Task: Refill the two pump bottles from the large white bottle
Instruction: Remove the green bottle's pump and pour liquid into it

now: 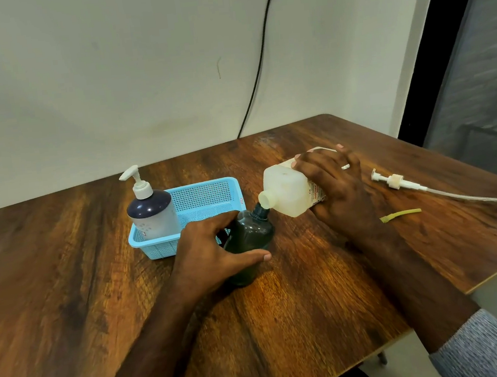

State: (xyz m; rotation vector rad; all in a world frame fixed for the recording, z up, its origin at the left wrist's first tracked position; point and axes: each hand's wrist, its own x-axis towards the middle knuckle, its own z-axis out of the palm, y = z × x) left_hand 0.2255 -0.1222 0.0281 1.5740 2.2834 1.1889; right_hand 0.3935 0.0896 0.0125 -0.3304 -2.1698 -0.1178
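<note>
The large white bottle [290, 188] was tipped on its side above the wooden table [287, 323], with its open neck pointing left and down, right at the open mouth of the dark green bottle [248, 241]. The two openings were touching or almost touching; it was not possible to see any liquid passing. The right hand [339, 192] gripped the white bottle from above and behind, with the fingers curled over its body and a ring on one finger. The left hand [214, 252] held the dark green bottle, which stood on the table with no pump on it; the thumb lay along its near side and the fingers went around the far side. Just behind this bottle stood a light blue basket [208, 196], and in its left end a second pump bottle [152, 214] stood upright with its white pump on. To the right, well apart from the hands, a loose pump with tube [420, 188] lay on the table, and near it a small yellow strip [400, 215].
</note>
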